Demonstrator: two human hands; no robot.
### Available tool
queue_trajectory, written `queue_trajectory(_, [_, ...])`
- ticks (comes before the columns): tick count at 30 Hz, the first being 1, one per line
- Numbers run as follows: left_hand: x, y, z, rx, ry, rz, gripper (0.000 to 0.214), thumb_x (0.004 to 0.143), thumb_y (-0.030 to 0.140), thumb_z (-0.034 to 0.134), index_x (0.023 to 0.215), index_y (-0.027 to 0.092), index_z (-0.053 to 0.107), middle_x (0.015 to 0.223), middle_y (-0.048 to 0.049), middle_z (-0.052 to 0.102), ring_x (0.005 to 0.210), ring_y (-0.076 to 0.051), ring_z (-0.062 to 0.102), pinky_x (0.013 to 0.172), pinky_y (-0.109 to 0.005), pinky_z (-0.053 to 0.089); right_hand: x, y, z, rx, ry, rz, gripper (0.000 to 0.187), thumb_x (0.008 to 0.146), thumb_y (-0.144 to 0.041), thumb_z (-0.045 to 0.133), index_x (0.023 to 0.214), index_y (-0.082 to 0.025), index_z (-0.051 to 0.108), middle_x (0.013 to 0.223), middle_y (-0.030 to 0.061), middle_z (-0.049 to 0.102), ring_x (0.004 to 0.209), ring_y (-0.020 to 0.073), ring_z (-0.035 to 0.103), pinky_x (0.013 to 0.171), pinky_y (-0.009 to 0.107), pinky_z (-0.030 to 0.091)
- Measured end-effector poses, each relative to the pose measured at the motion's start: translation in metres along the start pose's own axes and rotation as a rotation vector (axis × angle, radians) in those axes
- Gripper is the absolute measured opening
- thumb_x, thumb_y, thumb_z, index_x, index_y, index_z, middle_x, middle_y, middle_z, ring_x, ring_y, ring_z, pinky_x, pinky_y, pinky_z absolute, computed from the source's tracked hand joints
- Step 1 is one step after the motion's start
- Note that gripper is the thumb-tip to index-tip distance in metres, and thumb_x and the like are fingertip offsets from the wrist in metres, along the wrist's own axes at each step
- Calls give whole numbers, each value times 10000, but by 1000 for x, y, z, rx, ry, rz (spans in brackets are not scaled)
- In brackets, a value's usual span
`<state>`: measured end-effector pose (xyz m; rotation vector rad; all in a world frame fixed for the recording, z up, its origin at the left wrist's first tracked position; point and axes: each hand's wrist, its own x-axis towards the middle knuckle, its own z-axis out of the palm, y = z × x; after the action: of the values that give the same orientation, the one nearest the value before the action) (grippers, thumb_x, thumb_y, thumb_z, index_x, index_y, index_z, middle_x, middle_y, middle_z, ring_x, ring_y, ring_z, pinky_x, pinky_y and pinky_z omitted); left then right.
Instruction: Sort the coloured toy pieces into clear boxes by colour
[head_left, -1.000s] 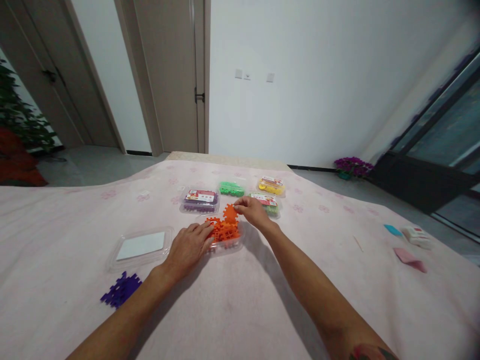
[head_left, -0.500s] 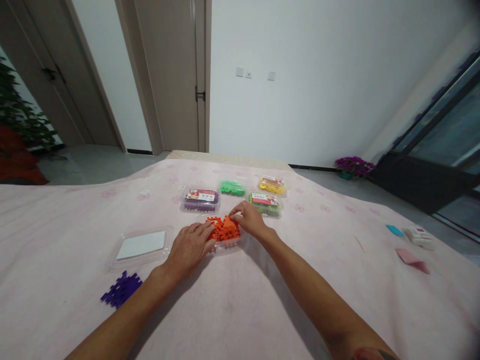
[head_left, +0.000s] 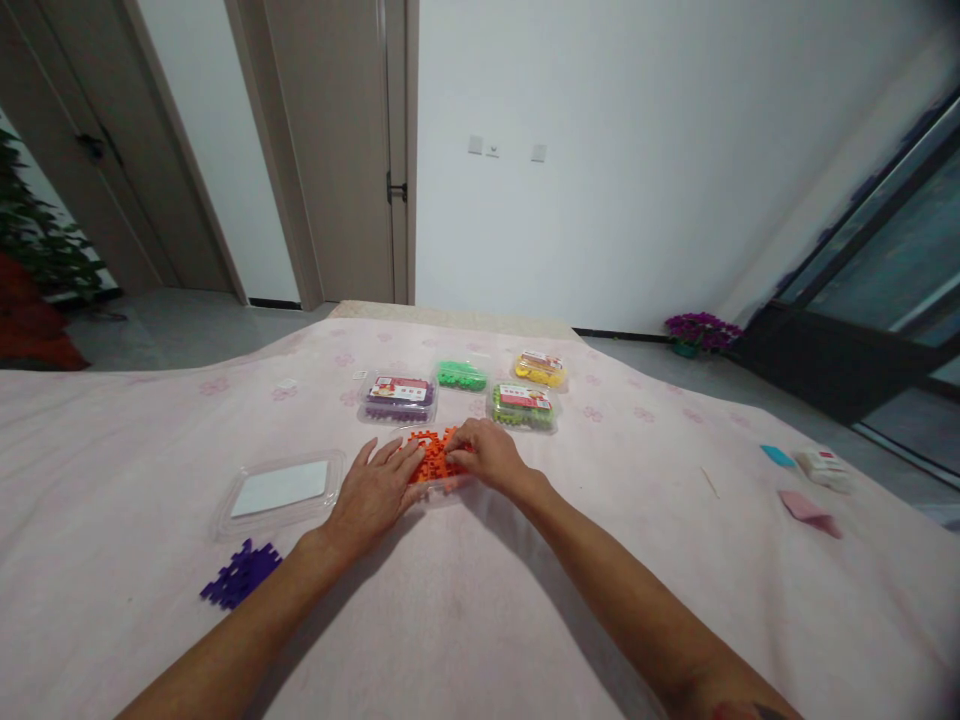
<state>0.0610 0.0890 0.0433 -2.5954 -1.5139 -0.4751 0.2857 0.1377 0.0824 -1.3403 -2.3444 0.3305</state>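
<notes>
Orange interlocking plastic pieces (head_left: 433, 462) fill a clear plastic box (head_left: 444, 490) in front of me. Fingers stretched and spread, my left hand (head_left: 377, 487) rests along the box's left side, its fingertips on the pieces. From the right, my right hand (head_left: 491, 455) reaches over the box with its fingers closed in a pinch on an orange piece, mostly hidden under them. An open clear lid (head_left: 334, 478) with a white card (head_left: 280, 489) lies left of my left hand. Nearer me, purple interlocking pieces (head_left: 240, 575) lie beside my left forearm.
Behind the orange box stand clear boxes of purple (head_left: 398, 397), green (head_left: 462, 376), light green (head_left: 523, 406) and yellow pieces (head_left: 540, 369). At the right lie a blue item (head_left: 778, 456), a white packet (head_left: 823, 468), a pink cloth (head_left: 808, 511) and a thin stick (head_left: 710, 482).
My right hand has moved left from the box's right edge over the orange pieces, its fingers closing there. My left hand stays at the box's left side. The view has shifted slightly.
</notes>
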Motion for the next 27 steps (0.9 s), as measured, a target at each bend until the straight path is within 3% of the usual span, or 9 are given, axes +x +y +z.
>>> queue_trajectory(3, [1, -4, -2, -63, -49, -14, 498, 968, 475, 483, 1413, 263, 554, 1494, -83, 520, 1400, -323, 438, 1147, -575, 287, 0, 0, 0, -6, -10, 31, 77, 813, -248, 722, 860, -255, 782, 893, 7, 724, 827, 162, 619, 732, 257, 395])
queue_trajectory(6, [2, -12, -8, -182, -107, 7, 538, 977, 496, 445, 1451, 251, 516, 1527, -82, 478, 1429, -297, 406, 1159, -512, 324, 2, 2, 0, 39, -12, 6, 118, 858, -257, 671, 869, -242, 788, 873, 9, 728, 800, 153, 624, 713, 251, 401])
queue_trajectory(11, [1, -19, -21, -348, -135, 18, 580, 1018, 472, 317, 1516, 191, 418, 1558, -91, 429, 1454, -235, 370, 1193, -418, 305, 1, 1, 5, 115, 127, 9, 175, 898, -226, 615, 926, -214, 787, 906, 37, 736, 828, 159, 629, 767, 266, 434])
queue_trajectory(15, [-5, -29, -21, -328, -53, 13, 575, 1021, 480, 294, 1495, 196, 453, 1541, -81, 459, 1449, -235, 378, 1194, -440, 308, -1, -3, 4, 79, 137, -29, 147, 869, -221, 653, 927, -233, 788, 922, 29, 741, 869, 172, 627, 828, 291, 439])
queue_trajectory(20, [-27, -69, -15, -175, 88, -137, 559, 982, 525, 381, 1384, 197, 589, 1476, -106, 540, 1430, -280, 406, 1179, -484, 313, -6, -3, -5, 65, 90, -23, 124, 839, -208, 691, 919, -224, 784, 926, 24, 745, 872, 174, 629, 822, 290, 435])
queue_trajectory(23, [-45, -97, -17, -68, -7, -292, 564, 933, 528, 466, 1390, 222, 587, 1498, -120, 513, 1446, -339, 363, 1160, -533, 289, -9, -1, -6, 50, 57, -45, 94, 814, -210, 722, 886, -228, 780, 922, 20, 744, 879, 178, 626, 842, 299, 429])
queue_trajectory(27, [-63, -128, -20, 12, -324, -512, 852, 715, 546, 694, 1492, 283, 462, 1594, -144, 362, 1487, -415, 226, 1118, -642, 232, -9, 4, -2, 113, 97, -40, 104, 847, -205, 676, 865, -221, 776, 909, 23, 741, 874, 175, 631, 848, 300, 436])
